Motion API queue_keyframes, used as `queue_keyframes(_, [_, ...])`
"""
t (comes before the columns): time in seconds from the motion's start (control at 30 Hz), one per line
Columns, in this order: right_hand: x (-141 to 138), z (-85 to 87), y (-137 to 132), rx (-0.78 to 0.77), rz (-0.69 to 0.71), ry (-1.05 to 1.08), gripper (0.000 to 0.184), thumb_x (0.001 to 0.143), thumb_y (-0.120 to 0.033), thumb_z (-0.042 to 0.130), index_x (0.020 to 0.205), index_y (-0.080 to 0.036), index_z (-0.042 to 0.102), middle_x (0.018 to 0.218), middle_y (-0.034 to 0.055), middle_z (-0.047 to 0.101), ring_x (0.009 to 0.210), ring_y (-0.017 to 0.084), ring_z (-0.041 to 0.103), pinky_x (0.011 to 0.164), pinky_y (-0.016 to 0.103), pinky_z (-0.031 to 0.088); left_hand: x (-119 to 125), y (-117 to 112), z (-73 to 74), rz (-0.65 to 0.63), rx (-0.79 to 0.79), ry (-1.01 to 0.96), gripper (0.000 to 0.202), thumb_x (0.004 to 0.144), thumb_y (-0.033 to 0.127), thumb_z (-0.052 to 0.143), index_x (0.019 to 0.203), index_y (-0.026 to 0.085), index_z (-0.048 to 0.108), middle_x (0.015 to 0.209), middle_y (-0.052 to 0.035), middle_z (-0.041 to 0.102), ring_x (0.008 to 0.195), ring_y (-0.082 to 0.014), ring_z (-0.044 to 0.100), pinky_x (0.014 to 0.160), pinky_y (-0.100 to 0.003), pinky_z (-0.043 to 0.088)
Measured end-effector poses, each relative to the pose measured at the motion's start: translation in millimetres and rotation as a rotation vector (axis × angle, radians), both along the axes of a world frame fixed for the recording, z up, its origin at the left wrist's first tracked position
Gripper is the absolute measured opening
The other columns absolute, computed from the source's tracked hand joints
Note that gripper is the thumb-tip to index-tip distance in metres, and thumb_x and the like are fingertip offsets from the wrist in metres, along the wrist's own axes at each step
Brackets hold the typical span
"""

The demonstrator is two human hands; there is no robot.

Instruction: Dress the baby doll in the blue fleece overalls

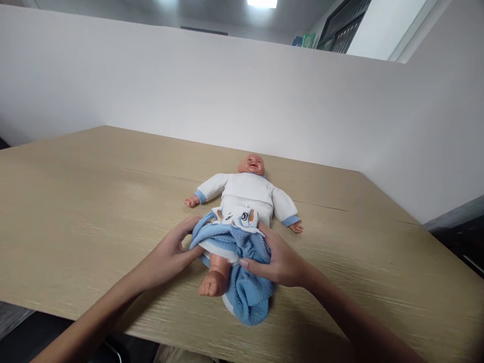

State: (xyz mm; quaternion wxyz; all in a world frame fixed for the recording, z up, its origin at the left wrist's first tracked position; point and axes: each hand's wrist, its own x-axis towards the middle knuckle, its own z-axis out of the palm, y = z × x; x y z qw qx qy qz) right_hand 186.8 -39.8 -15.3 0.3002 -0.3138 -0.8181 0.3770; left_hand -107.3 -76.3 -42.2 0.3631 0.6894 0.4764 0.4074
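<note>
A baby doll (247,187) in a white top with blue cuffs lies on its back, head toward the wall and arms spread. Bunched around its legs are blue fuzzy overalls (251,297) with white trim and an animal face on the bib. One bare foot (214,283) sticks out of a leg opening; the other leg is hidden in the cloth. My left hand (177,252) grips the overalls at the left edge, thumb at the white trim. On the right side my right hand (278,257) pinches the cloth, its thumb near the middle.
The doll rests on a wide wood-grain table (113,217). Behind the table's far edge stands a white partition wall (189,96). Dark objects show beyond the table at the right and lower left.
</note>
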Motion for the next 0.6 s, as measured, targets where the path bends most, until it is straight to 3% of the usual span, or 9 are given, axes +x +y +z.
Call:
queue_keyframes(0.1, [9, -6.4, 4, 0.004, -0.037, 0.047, 0.047, 0.095, -0.040, 0.080, 0.138, -0.025, 0.065, 0.137, 0.0085, 0.070, 0.132, 0.030, 0.066, 0.120, 0.044, 0.048, -10, 1, 5.5, -0.039, -0.056, 0.039, 0.060, 0.100, 0.054, 0.076, 0.153, 0.028, 0.064, 0.163, -0.0113, 0.063, 0.157, -0.0384, 0.052, 0.133, -0.054, 0.042])
queue_keyframes(0.23, [16, -18.3, 12, -0.171, -0.010, 0.158, 0.026, 0.099, -0.046, 0.073, 0.112, -0.024, 0.067, 0.110, 0.0028, 0.065, 0.108, 0.024, 0.065, 0.101, 0.036, 0.053, -19, 3, 9.2, -0.145, -0.130, 0.102, 0.068, 0.097, 0.052, 0.080, 0.158, 0.031, 0.059, 0.157, -0.0112, 0.065, 0.144, -0.0374, 0.062, 0.119, -0.052, 0.056])
queue_keyframes(0.33, [21, -22.1, 15, -0.353, -0.008, 0.207, 0.032, 0.096, -0.053, 0.076, 0.102, -0.023, 0.065, 0.095, -0.0009, 0.059, 0.089, 0.020, 0.059, 0.084, 0.030, 0.050, -18, 10, 11.1, -0.139, -0.117, 0.113, 0.066, 0.097, 0.053, 0.078, 0.156, 0.028, 0.060, 0.143, -0.0121, 0.071, 0.128, -0.0339, 0.068, 0.110, -0.048, 0.060])
queue_keyframes(0.43, [25, -23.1, 17, -0.559, -0.079, 0.327, 0.042, 0.086, -0.055, 0.086, 0.099, -0.024, 0.060, 0.087, -0.0034, 0.057, 0.078, 0.017, 0.054, 0.072, 0.027, 0.046, -10, 21, 19.6, -0.090, -0.079, 0.149, 0.071, 0.097, 0.056, 0.078, 0.159, 0.029, 0.058, 0.148, -0.0133, 0.067, 0.129, -0.0339, 0.066, 0.112, -0.048, 0.058])
queue_keyframes(0.5, [26, -23.2, 16, -0.681, -0.113, 0.426, 0.046, 0.081, -0.052, 0.091, 0.101, -0.025, 0.059, 0.088, -0.0034, 0.060, 0.077, 0.017, 0.056, 0.072, 0.026, 0.048, -2, 32, 31.4, -0.087, -0.040, 0.198, 0.077, 0.094, 0.060, 0.080, 0.160, 0.030, 0.058, 0.154, -0.0132, 0.063, 0.133, -0.0343, 0.064, 0.114, -0.049, 0.055])
queue_keyframes(0.6, [26, -23.0, 15, -0.782, -0.143, 0.498, 0.048, 0.079, -0.049, 0.092, 0.108, -0.026, 0.062, 0.095, -0.0003, 0.069, 0.084, 0.019, 0.066, 0.081, 0.029, 0.054, 13, 54, 55.9, -0.191, -0.039, 0.294, 0.075, 0.091, 0.066, 0.080, 0.153, 0.028, 0.065, 0.141, -0.0115, 0.070, 0.126, -0.0320, 0.066, 0.106, -0.042, 0.056])
